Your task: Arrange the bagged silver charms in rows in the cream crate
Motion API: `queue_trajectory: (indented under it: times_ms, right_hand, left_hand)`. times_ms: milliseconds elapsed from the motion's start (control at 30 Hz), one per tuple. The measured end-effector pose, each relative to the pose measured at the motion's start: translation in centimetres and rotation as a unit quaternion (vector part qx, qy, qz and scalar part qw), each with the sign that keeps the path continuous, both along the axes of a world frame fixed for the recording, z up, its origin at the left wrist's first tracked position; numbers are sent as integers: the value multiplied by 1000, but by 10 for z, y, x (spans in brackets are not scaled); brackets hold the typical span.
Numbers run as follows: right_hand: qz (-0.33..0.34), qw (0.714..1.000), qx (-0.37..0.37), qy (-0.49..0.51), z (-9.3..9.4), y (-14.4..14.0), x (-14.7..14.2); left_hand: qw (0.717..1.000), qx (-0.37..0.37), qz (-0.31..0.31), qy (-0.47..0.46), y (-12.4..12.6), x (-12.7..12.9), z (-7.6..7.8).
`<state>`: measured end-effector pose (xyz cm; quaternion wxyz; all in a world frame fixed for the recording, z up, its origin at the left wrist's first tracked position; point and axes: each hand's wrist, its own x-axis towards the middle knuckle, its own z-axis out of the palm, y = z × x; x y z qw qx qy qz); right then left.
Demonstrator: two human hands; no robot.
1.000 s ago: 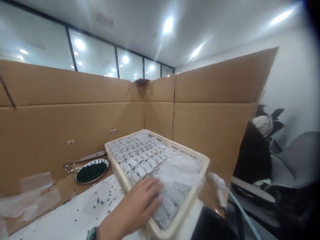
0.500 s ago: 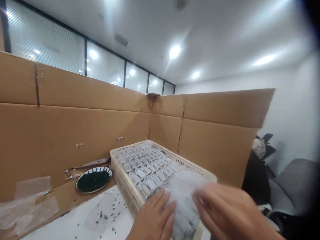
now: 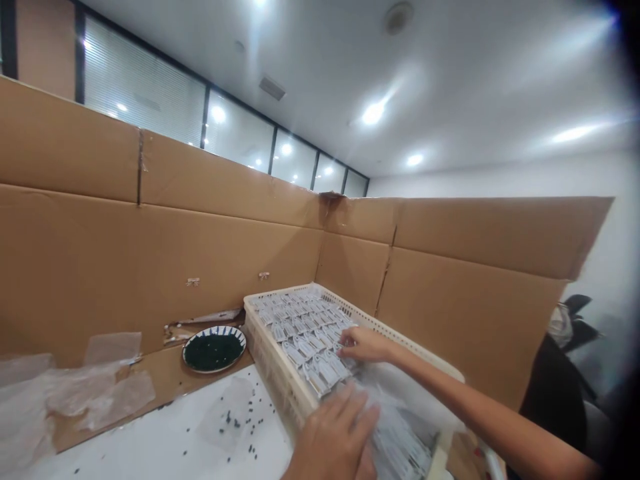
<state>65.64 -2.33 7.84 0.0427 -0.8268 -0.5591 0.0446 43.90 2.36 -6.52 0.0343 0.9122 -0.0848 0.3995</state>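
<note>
A cream plastic basket (image 3: 280, 373) holds rows of small white and grey metallic-looking pieces (image 3: 307, 343), packed closely. Clear plastic film (image 3: 400, 387) lies loosely over the pieces at the basket's near end. My right hand (image 3: 369, 345) reaches across the basket, low over the rows just past the film. Its fingers are curled and pinched together; what is between them is hidden. My left hand (image 3: 335, 437), slightly blurred, rests at the basket's near left side with its fingers stretched toward the film and the closest pieces.
Left of the basket stands a patterned plate (image 3: 214, 350) of dark green bits. Similar bits lie scattered on a white board (image 3: 200, 427). Crumpled clear plastic (image 3: 95, 393) lies farther left. Tall cardboard walls (image 3: 240, 247) stand behind and to the right.
My right hand has moved forward and left, from the basket's near right side to over the rows. The raised film has settled lower. My left hand stays near the same basket edge.
</note>
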Motion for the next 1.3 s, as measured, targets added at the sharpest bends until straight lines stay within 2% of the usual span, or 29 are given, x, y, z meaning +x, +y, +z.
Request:
queue_trajectory:
  times_ms: [133, 233, 300, 400, 467, 600, 667, 800, 867, 967, 1100, 1200, 1300]
  right_hand:
    - [1, 996, 60, 73, -14, 3, 13]
    - [-2, 984, 105, 143, -16, 3, 15]
    - [4, 971, 140, 196, -11, -1, 14]
    - [-1, 950, 155, 270, 9, -17, 15]
    - [-6, 945, 119, 306, 28, -37, 18]
    - [4, 941, -28, 336, 59, -83, 26]
    - [2, 938, -76, 337, 62, -101, 30]
    - [2, 935, -118, 334, 49, -116, 35]
    - [19, 941, -117, 318, 42, -113, 38]
    - [21, 964, -48, 262, 37, -96, 39]
    - [-35, 985, 15, 170, 27, -61, 27]
    - [-92, 993, 23, 65, 16, -39, 13]
    - [-109, 994, 1, 17, 8, -26, 5]
  left_hand:
    - [999, -32, -18, 30, -4, -11, 8]
    - [997, -50, -12, 49, -8, -21, 20]
    - [997, -51, -13, 57, -9, -27, 26]
    - [997, -47, -12, 65, -10, -31, 31]
    - [997, -49, -5, 65, -10, -32, 29]
    - [997, -50, 5, 64, -11, -32, 26]
    - [997, -49, 7, 64, -12, -32, 25]
    - [997, -53, 11, 60, -13, -31, 25]
    - [997, -53, 13, 58, -13, -30, 25]
    - [997, -51, 10, 63, -12, -30, 25]
    - [997, -52, 7, 63, -10, -29, 26]
    - [996, -62, 1, 59, -9, -28, 25]
    - [996, -74, 2, 59, -10, -26, 23]
